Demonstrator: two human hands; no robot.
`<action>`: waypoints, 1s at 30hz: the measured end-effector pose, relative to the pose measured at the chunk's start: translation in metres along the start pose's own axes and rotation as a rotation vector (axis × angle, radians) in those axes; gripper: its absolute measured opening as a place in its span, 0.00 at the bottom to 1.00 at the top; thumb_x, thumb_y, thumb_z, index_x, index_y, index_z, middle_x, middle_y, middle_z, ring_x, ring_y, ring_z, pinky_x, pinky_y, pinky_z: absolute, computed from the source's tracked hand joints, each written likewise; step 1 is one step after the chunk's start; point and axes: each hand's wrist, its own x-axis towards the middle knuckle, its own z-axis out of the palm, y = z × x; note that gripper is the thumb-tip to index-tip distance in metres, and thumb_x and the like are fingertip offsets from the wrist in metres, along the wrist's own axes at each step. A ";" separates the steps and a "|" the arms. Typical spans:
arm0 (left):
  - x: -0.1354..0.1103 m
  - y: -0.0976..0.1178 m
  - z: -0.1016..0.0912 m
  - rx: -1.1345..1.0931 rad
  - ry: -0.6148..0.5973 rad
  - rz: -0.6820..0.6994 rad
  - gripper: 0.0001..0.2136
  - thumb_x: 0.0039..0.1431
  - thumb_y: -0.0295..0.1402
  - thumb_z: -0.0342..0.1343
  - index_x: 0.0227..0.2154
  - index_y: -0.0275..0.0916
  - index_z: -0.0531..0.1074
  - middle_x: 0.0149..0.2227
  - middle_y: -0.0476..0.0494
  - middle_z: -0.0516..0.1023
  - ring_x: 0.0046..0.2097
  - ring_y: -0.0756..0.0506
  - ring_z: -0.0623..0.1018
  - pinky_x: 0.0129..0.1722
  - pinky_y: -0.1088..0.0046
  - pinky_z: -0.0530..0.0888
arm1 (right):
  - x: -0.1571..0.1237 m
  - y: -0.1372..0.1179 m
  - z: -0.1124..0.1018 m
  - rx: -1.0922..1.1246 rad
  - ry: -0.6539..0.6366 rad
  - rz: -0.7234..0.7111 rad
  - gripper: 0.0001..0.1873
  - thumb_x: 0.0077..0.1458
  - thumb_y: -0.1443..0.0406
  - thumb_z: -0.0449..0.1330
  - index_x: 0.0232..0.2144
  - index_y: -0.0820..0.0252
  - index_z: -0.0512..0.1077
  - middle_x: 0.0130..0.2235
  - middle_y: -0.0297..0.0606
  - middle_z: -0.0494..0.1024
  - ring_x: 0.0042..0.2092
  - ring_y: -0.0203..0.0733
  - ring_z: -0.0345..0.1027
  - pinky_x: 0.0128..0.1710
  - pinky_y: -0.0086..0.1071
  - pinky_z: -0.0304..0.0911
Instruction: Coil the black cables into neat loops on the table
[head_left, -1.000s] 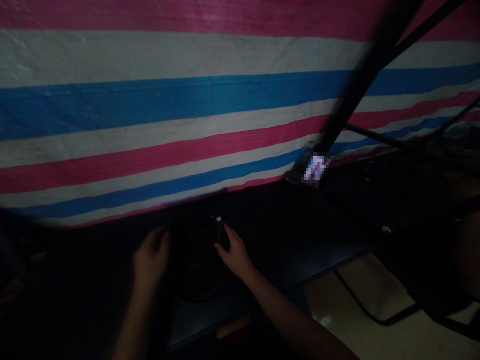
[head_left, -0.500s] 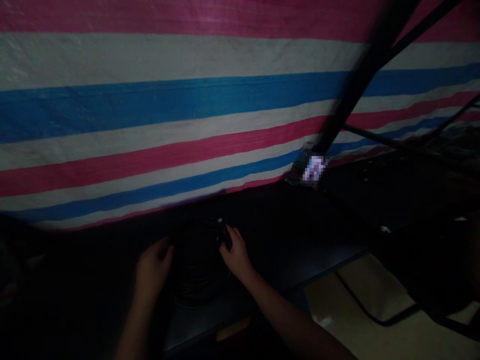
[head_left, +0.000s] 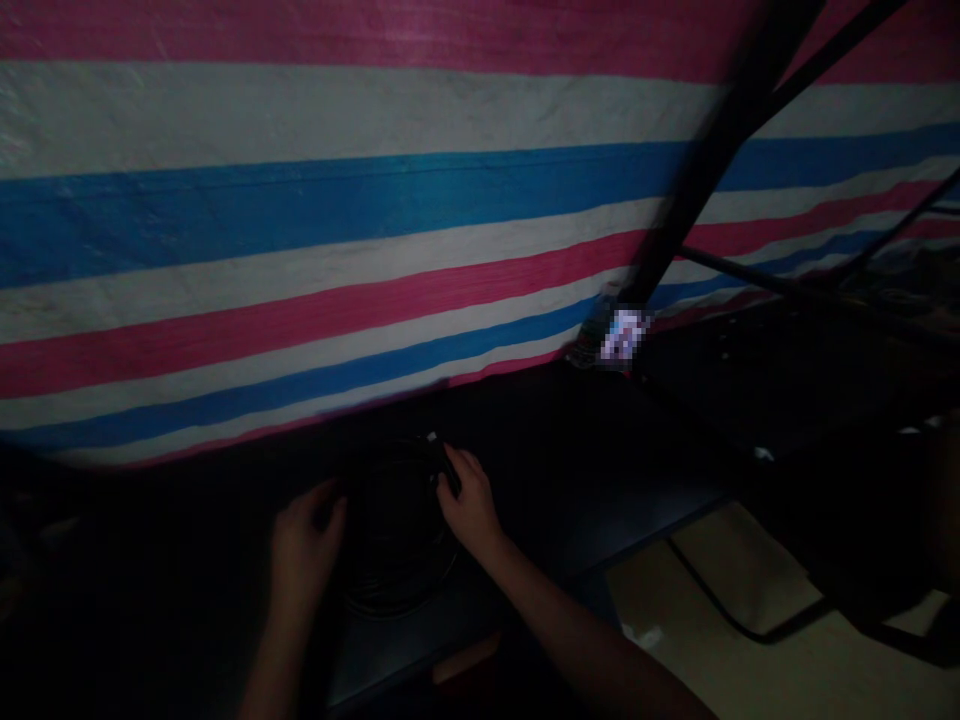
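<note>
A coil of black cable [head_left: 394,603] lies between my hands on the dark tabletop, its edges hard to make out in the dim light. At the coil's right side, my right hand [head_left: 472,503] is closed around the cable near a black plug with a pale tip [head_left: 433,438], which points up and away. My left hand [head_left: 306,532] is at the left side of the coil, fingers curled in with the thumb toward them. It appears to hold the coil's edge, though the dark cable there is barely visible.
A red, white and blue striped sheet [head_left: 322,215] hangs behind the dark table [head_left: 600,510]. A clear bottle [head_left: 583,345] and a blurred bright screen [head_left: 625,333] stand by a slanting dark post [head_left: 694,190]. Below right, dark metal legs [head_left: 772,635] stand on a pale floor.
The cable coil shows rounder and more open between my hands. Both hands stay almost in place. The camera view has shifted slightly.
</note>
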 end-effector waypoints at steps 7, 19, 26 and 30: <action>-0.002 0.044 -0.029 -0.104 0.171 -0.029 0.29 0.62 0.49 0.54 0.60 0.35 0.69 0.59 0.30 0.75 0.58 0.31 0.77 0.58 0.52 0.74 | 0.007 -0.045 -0.012 0.426 -0.144 0.095 0.24 0.64 0.66 0.52 0.60 0.54 0.72 0.46 0.41 0.74 0.24 0.29 0.62 0.23 0.28 0.63; -0.003 0.093 -0.084 -0.166 0.061 0.086 0.20 0.58 0.51 0.54 0.45 0.46 0.79 0.46 0.45 0.85 0.48 0.35 0.83 0.48 0.61 0.79 | 0.007 -0.106 -0.046 0.791 -0.388 0.299 0.12 0.63 0.57 0.58 0.41 0.59 0.73 0.17 0.23 0.61 0.17 0.29 0.50 0.17 0.26 0.46; 0.001 0.073 -0.084 -0.223 -0.047 -0.086 0.23 0.56 0.54 0.54 0.44 0.45 0.82 0.44 0.44 0.87 0.47 0.34 0.83 0.45 0.60 0.80 | 0.014 -0.106 -0.054 0.916 -0.343 0.441 0.11 0.57 0.59 0.61 0.39 0.60 0.73 0.16 0.22 0.60 0.16 0.27 0.45 0.17 0.26 0.42; -0.003 0.069 -0.080 -0.433 -0.200 -0.225 0.28 0.53 0.58 0.58 0.48 0.43 0.81 0.40 0.42 0.86 0.40 0.36 0.83 0.36 0.63 0.80 | 0.019 -0.104 -0.060 0.961 -0.354 0.529 0.10 0.55 0.61 0.62 0.37 0.61 0.74 0.16 0.22 0.60 0.17 0.27 0.44 0.17 0.26 0.39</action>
